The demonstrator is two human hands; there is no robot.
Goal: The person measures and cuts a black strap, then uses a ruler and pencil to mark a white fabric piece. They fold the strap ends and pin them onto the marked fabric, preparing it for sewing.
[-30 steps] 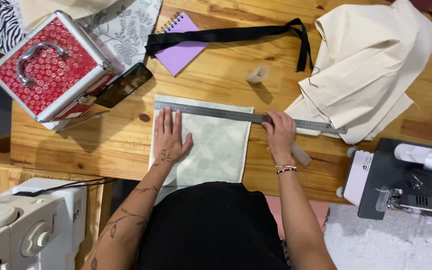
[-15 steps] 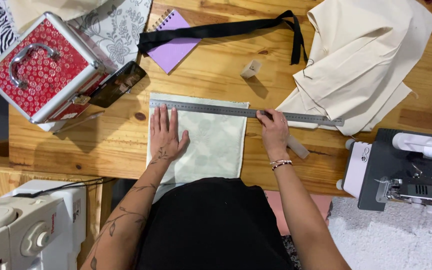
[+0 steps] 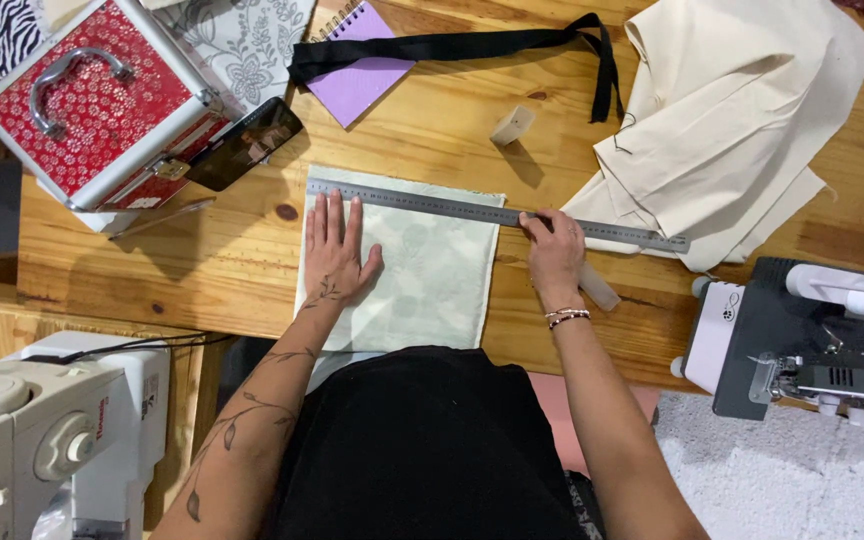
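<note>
Pale grey-green cloth (image 3: 432,280) with a faint leaf print, flat on the wooden table (image 3: 202,270), directly in front of the body, near end drooping over the table edge. Across its far edge, a long steel ruler (image 3: 452,210), running well past the cloth's right side towards a heap of cream fabric (image 3: 732,130).

From the head view: left hand (image 3: 337,250) spread flat, palm down on the cloth's left half, fingers released and pointing away, gripping nothing. Right hand (image 3: 555,250) just off the cloth's right edge, fingertips pressing down on the ruler, not closed around it. Beside that wrist, a short pale stick (image 3: 600,288) on the wood, untouched.

Against the earlier pictures, almost no change: same flat left palm, same ruler line, right hand shifted only a touch along the ruler. Reads as a steady hold, cloth and ruler pinned in place rather than moved.

On the rest of the table: red flower-patterned case (image 3: 102,110) with a metal handle at far left, dark phone (image 3: 244,145) leaning at its corner, purple notebook (image 3: 362,80), black strap (image 3: 452,45) stretched along the far side, small pale block (image 3: 512,125) between strap and ruler. White sewing machine (image 3: 42,440) at lower left, a second machine (image 3: 802,350) at right, grey rug (image 3: 782,470) below it.
</note>
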